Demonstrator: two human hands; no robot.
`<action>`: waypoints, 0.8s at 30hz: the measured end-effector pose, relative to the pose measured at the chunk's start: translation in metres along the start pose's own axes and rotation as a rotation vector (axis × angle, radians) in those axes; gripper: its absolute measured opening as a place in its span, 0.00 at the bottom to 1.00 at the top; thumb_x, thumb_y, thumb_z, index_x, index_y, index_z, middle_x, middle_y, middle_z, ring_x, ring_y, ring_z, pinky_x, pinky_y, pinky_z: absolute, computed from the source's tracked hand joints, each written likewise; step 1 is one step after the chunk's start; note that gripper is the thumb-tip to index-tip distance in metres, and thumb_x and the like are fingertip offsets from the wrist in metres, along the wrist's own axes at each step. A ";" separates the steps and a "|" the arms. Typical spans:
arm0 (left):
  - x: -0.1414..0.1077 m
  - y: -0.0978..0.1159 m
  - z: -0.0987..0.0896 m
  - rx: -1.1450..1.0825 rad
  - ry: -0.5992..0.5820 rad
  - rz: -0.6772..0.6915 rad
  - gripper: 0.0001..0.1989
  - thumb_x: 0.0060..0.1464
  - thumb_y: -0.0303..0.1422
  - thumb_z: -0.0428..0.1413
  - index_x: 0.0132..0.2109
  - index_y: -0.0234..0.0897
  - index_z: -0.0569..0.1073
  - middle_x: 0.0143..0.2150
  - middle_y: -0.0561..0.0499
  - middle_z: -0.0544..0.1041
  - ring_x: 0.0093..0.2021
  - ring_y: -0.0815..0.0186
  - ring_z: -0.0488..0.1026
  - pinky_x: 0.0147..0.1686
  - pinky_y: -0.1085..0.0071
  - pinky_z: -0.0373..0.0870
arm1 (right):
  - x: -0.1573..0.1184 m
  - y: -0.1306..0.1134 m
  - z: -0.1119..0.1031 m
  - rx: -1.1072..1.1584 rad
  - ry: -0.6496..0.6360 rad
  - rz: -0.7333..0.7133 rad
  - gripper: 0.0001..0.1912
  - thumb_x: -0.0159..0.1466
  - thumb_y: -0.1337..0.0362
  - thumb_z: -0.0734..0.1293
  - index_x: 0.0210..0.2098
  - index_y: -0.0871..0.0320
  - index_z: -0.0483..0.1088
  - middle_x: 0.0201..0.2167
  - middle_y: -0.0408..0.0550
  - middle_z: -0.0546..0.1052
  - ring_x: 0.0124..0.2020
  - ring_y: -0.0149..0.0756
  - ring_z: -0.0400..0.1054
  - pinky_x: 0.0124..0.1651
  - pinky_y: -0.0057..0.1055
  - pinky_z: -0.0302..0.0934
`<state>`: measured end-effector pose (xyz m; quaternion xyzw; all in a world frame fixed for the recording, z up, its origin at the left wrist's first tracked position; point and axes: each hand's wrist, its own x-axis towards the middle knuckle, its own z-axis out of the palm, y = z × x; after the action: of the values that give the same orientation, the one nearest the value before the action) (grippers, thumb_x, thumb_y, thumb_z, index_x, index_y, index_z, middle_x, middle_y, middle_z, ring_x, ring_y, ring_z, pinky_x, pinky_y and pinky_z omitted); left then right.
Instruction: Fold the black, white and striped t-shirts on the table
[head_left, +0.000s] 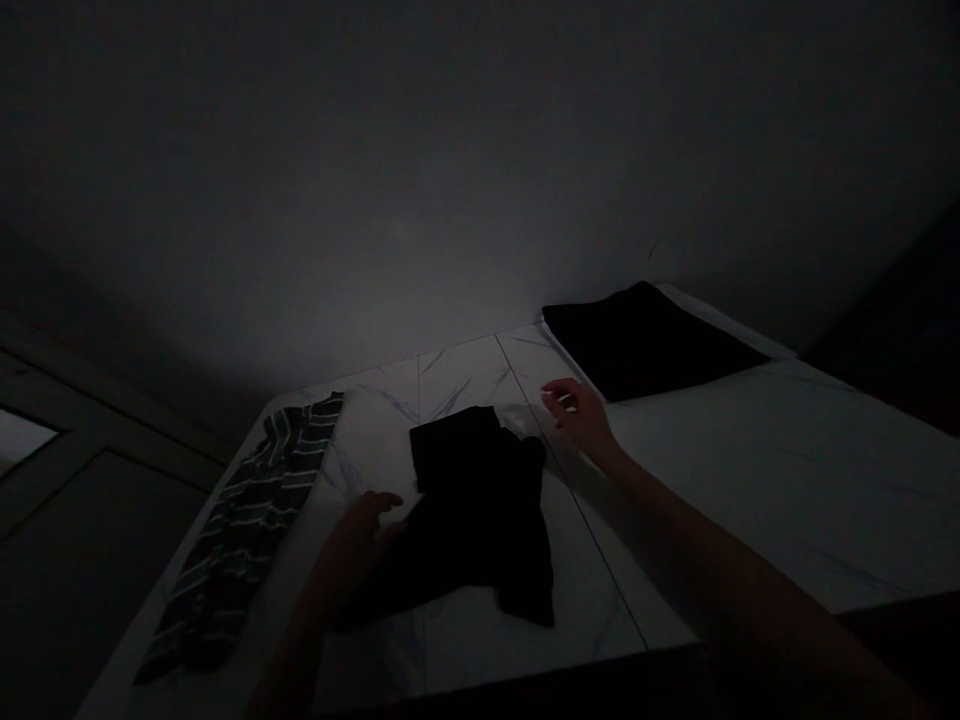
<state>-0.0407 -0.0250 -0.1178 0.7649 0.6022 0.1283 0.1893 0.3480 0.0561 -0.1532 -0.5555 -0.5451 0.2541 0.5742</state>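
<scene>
Dim room, pale marbled tabletop. Left hand, loosely open, by a dark garment lying centrally; right hand, fingers curled, thumb apart, hovers beyond it.

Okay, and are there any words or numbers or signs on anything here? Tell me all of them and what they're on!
None that I can read. The picture is very dark.
Striped cloth: only stripes, no letters that show.
Black garment and black cloth: too dark to tell if anything is printed on them.
Tabletop: thin lines and streaks, no writing.
</scene>
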 end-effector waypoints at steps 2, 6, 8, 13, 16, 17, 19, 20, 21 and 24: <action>0.031 0.011 0.004 0.063 -0.003 0.102 0.15 0.57 0.35 0.54 0.51 0.41 0.72 0.52 0.46 0.76 0.51 0.58 0.75 0.53 0.62 0.71 | -0.023 -0.012 0.023 -0.103 -0.287 -0.186 0.20 0.62 0.51 0.66 0.49 0.55 0.73 0.44 0.51 0.77 0.41 0.41 0.72 0.42 0.39 0.69; 0.097 0.037 0.024 0.177 -0.053 0.256 0.18 0.58 0.27 0.53 0.56 0.38 0.70 0.58 0.44 0.73 0.59 0.60 0.69 0.61 0.62 0.64 | -0.058 -0.025 0.055 -0.335 -0.692 -0.426 0.40 0.59 0.54 0.73 0.67 0.57 0.58 0.63 0.60 0.67 0.62 0.52 0.61 0.63 0.51 0.57; 0.123 0.047 0.036 0.200 -0.019 0.263 0.19 0.61 0.27 0.50 0.59 0.39 0.67 0.62 0.44 0.70 0.62 0.62 0.66 0.62 0.62 0.62 | -0.063 -0.023 0.061 -0.411 -0.757 -0.404 0.44 0.57 0.57 0.74 0.68 0.61 0.56 0.63 0.63 0.67 0.61 0.54 0.62 0.63 0.51 0.56; 0.155 0.053 0.061 0.188 0.119 0.195 0.21 0.63 0.32 0.50 0.63 0.39 0.64 0.61 0.43 0.71 0.62 0.58 0.67 0.61 0.59 0.63 | -0.049 -0.012 0.052 -0.273 -0.730 -0.302 0.19 0.55 0.62 0.73 0.46 0.55 0.72 0.47 0.51 0.77 0.49 0.47 0.70 0.54 0.42 0.62; 0.156 0.049 0.065 0.168 0.118 0.123 0.24 0.60 0.31 0.55 0.62 0.37 0.66 0.54 0.43 0.75 0.57 0.57 0.70 0.58 0.58 0.65 | -0.031 -0.006 0.037 -0.100 -0.467 -0.195 0.09 0.54 0.61 0.69 0.34 0.54 0.67 0.35 0.44 0.74 0.38 0.40 0.68 0.44 0.35 0.62; 0.155 0.047 0.064 0.165 0.096 0.096 0.23 0.59 0.30 0.55 0.61 0.37 0.67 0.52 0.44 0.77 0.55 0.58 0.72 0.57 0.60 0.66 | -0.024 -0.003 0.031 -0.064 -0.328 -0.141 0.08 0.54 0.60 0.67 0.31 0.53 0.64 0.31 0.42 0.72 0.35 0.39 0.66 0.41 0.34 0.62; 0.152 0.043 0.057 0.163 0.048 0.053 0.19 0.57 0.27 0.54 0.56 0.37 0.72 0.49 0.47 0.79 0.52 0.61 0.74 0.54 0.66 0.68 | -0.010 0.005 0.019 -0.028 -0.053 -0.024 0.07 0.54 0.59 0.65 0.28 0.52 0.61 0.27 0.40 0.67 0.32 0.37 0.62 0.37 0.32 0.59; 0.151 0.041 0.053 0.167 0.035 0.035 0.17 0.57 0.26 0.53 0.53 0.38 0.73 0.49 0.48 0.79 0.50 0.63 0.75 0.52 0.69 0.68 | -0.002 0.010 0.014 -0.021 0.062 0.036 0.07 0.54 0.59 0.64 0.27 0.51 0.60 0.26 0.39 0.65 0.31 0.37 0.61 0.36 0.31 0.58; 0.149 0.039 0.048 0.176 0.032 0.015 0.15 0.57 0.25 0.52 0.51 0.38 0.74 0.48 0.49 0.80 0.49 0.64 0.76 0.51 0.71 0.69 | 0.004 0.015 0.009 -0.013 0.152 0.098 0.07 0.53 0.59 0.64 0.27 0.51 0.59 0.25 0.39 0.64 0.30 0.37 0.60 0.34 0.31 0.57; 0.145 0.031 0.031 0.247 0.036 -0.084 0.16 0.57 0.24 0.49 0.48 0.37 0.75 0.47 0.48 0.81 0.48 0.65 0.77 0.46 0.74 0.69 | 0.018 0.026 0.000 0.003 0.270 0.247 0.08 0.51 0.60 0.64 0.28 0.51 0.59 0.25 0.39 0.64 0.29 0.37 0.60 0.32 0.31 0.56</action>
<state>0.0350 0.1052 -0.1365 0.7541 0.6481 0.0588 0.0882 0.3611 0.0785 -0.1704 -0.6463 -0.3905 0.2465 0.6074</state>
